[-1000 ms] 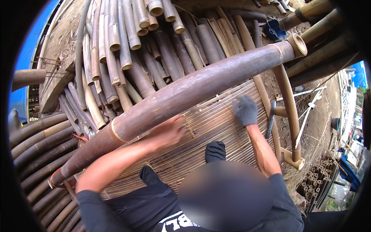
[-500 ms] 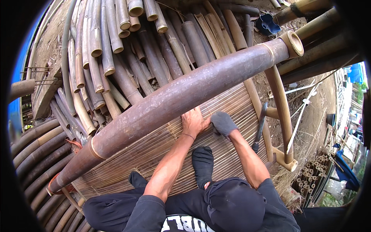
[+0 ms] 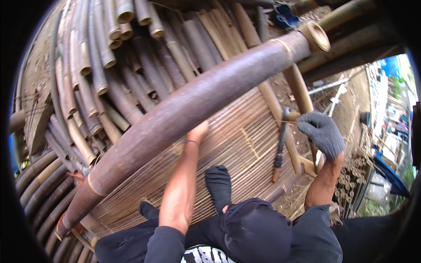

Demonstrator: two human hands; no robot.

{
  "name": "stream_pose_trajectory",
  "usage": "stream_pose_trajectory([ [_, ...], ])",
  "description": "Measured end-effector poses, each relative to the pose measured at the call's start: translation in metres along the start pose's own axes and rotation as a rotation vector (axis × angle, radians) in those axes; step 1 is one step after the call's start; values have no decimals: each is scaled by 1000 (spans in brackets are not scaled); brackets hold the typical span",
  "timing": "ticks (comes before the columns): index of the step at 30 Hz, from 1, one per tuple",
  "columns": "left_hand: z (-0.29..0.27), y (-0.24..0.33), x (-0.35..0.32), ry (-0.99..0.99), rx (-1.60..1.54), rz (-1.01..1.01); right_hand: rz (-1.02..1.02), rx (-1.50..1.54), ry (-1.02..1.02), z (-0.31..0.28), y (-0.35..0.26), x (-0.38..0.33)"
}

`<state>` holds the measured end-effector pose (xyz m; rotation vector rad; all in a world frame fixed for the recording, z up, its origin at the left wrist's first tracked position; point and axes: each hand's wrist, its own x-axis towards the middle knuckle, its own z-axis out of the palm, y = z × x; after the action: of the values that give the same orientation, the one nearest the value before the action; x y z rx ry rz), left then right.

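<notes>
While the bare left hand [image 3: 198, 131] presses flat on the woven mat of thin bamboo strips [image 3: 228, 149] under the thick brown bamboo pole [image 3: 193, 109], the grey-gloved right hand [image 3: 322, 133], well apart, pinches one thin strip [image 3: 287, 122], best pulled slowly and straight.

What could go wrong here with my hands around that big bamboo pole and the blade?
The left hand is tucked under the thick bamboo pole; if the pole settles or rolls, fingers could be pinched against the slat mat. The gloved right hand pulls a thin strip just beside the knife, so a slip might bring it onto the blade.
</notes>
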<state>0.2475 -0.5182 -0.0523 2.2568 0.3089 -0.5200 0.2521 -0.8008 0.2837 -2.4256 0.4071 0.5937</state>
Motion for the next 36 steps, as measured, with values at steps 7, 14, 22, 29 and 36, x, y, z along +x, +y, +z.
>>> stream_pose_trajectory([
  [7,-16,32,-5,-127,39,-145,369,47,-176,-26,49,-144],
  [14,-26,24,3,-227,32,-187,832,389,-452,57,118,-234],
  [22,-2,8,7,-202,30,-11,281,-25,-246,218,219,-315],
  [29,4,-30,20,-17,-73,46,-64,106,842,71,57,-60],
  [36,-3,7,19,-166,4,27,-425,-844,922,84,50,119],
])
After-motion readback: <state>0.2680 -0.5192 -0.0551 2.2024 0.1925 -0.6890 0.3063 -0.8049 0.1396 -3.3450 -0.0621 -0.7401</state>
